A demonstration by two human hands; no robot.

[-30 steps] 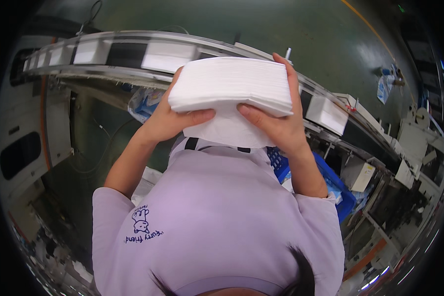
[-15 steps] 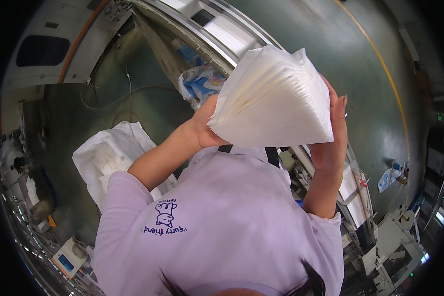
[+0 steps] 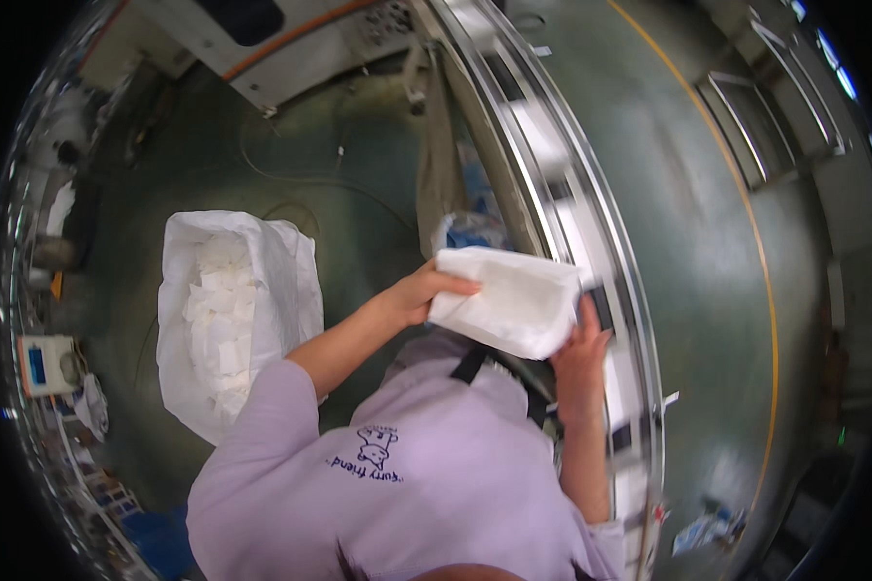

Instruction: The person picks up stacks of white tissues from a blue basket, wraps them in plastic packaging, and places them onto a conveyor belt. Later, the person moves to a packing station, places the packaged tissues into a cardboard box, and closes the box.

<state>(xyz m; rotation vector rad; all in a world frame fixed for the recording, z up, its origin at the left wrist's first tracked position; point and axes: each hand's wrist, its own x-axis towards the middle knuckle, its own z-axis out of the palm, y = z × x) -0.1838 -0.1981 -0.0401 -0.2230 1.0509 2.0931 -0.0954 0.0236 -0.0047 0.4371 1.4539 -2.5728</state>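
In front of my torso is a white stack of thin, soft sheets (image 3: 509, 298), held tilted with its broad top face upward. My left hand (image 3: 426, 292) is closed on its left end, thumb lying over the top and fingers underneath. At the stack's right end is my right hand (image 3: 579, 353), its fingers stretched and apart beside the edge. It seems to touch the stack there, though blur and the stack hide part of the contact.
A large white sack (image 3: 291, 290) of white scraps (image 3: 221, 324) stands on the green floor to the left. A long metal-railed machine (image 3: 591, 198) runs along my right side. Coloured plastic packaging (image 3: 475, 232) lies beyond the stack. A hose (image 3: 358, 184) crosses the floor.
The stack was fanned and raised closer to view; now it is lower, more compact and turned flatter. My left thumb has come over its top. The view has swung, showing more of the sack.
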